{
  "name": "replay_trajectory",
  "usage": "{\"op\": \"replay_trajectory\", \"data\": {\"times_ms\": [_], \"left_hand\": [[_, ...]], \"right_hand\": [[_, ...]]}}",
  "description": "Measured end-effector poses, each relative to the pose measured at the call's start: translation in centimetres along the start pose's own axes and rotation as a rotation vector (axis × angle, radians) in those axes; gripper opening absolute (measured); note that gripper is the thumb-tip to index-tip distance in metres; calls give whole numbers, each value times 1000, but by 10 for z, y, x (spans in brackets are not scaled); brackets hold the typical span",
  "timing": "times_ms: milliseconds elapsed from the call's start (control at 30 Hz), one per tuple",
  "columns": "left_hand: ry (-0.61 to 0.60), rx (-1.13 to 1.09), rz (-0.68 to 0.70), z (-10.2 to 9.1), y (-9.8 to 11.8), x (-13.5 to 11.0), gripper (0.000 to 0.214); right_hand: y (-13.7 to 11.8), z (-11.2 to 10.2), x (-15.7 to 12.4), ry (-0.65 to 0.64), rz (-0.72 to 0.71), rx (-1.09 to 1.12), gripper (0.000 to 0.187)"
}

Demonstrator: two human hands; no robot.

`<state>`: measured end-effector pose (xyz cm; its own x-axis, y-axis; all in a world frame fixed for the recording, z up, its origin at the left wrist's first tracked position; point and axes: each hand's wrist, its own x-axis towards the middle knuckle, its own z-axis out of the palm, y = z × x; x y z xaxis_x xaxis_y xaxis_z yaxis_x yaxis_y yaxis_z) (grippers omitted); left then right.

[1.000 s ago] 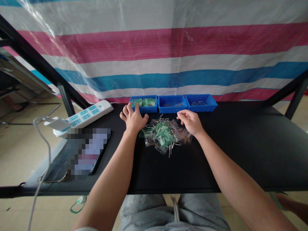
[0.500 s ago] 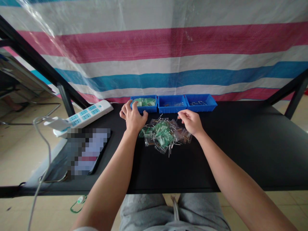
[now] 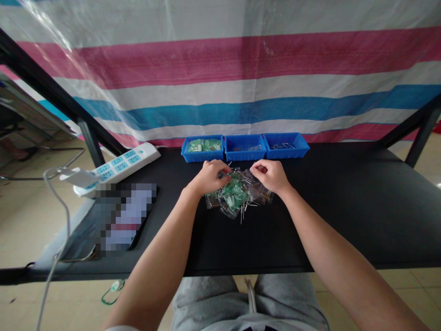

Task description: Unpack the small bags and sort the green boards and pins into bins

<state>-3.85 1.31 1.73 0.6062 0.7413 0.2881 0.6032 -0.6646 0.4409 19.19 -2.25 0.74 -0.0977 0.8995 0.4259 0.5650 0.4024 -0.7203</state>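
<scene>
A mixed pile of small green bags [image 3: 234, 189], clear bags with brownish contents [image 3: 263, 193] and loose thin metal pins [image 3: 242, 214] lies on the black table. Over the pile's upper left edge is my left hand [image 3: 211, 177], fingers curved down with a gap between thumb and forefinger. My right hand [image 3: 272, 175] is closed in a pinch at the upper right of the pile; what it holds is too small to make out. Behind stand three blue bins: the left bin [image 3: 203, 158] has green bags, the middle bin [image 3: 245, 155] clear bags, the right bin [image 3: 287, 153] metal pins.
At the left of the table lie a white power strip [image 3: 138, 158] with a plugged-in charger [image 3: 78, 177] and a phone [image 3: 132, 220], partly blurred. A grey cable [image 3: 68, 220] hangs over the left side. A striped sheet [image 3: 220, 64] hangs behind the bins.
My left hand has moved from the left bin down and right to the pile, its spread fingers now curled. My right hand stays by the pile, turned slightly; the thin piece at its fingertips no longer shows.
</scene>
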Motion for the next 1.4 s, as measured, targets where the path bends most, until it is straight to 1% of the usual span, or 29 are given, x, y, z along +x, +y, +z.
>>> {"op": "replay_trajectory", "data": {"times_ms": [100, 167, 267, 333, 400, 467, 533, 633, 667, 733, 800, 867, 933, 1033, 1100, 1167, 1267, 1400], "left_hand": [[-90, -18, 8, -3, 9, 1, 21], [-155, 0, -10, -5, 14, 2, 25], [-216, 22, -52, -6, 19, 3, 31], [-234, -5, -58, -6, 20, 4, 29], [-228, -85, -45, -5, 18, 3, 23], [-184, -225, -36, -5, 17, 3, 20], [-99, -402, -57, -5, 16, 2, 21], [77, -663, -120, -4, 15, 2, 27], [133, -730, -138, -3, 16, 3, 30], [219, -828, -161, -1, 18, 5, 36], [278, -883, -175, 4, 21, 7, 40], [319, -915, -185, 9, 25, 9, 42], [320, -944, -200, 14, 29, 10, 42], [247, -992, -231, 21, 32, 11, 42], [208, -959, -251, 25, 32, 10, 40], [219, -866, -259, 27, 31, 10, 31], [299, -743, -246, 29, 29, 10, 20], [392, -717, -238, 30, 26, 11, 16]], "right_hand": [[-4, 2, -1, -83, -144, -63, 17], [-4, 5, -2, -100, -198, -113, 16], [-1, 7, -1, -83, -163, -163, 19], [2, 8, 0, -67, -118, -170, 20], [3, 7, 0, -50, -82, -163, 20], [2, 5, 0, -40, -64, -133, 21], [-2, 3, -1, -54, -43, -38, 25], [-13, 0, -4, -148, 1, 202, 36], [-16, -1, -5, -179, 18, 262, 37], [-21, 0, -5, -203, 65, 333, 35], [-22, 1, -5, -175, 127, 370, 32], [-20, 3, -3, -124, 182, 417, 30], [-16, 4, -1, -61, 226, 480, 28], [-11, 3, 2, 31, 272, 562, 27], [-8, 3, 3, 61, 290, 587, 28], [-8, 3, 3, 68, 299, 601, 30], [-9, 3, 3, 45, 331, 632, 35], [-11, 2, 4, -42, 400, 676, 48]]}}
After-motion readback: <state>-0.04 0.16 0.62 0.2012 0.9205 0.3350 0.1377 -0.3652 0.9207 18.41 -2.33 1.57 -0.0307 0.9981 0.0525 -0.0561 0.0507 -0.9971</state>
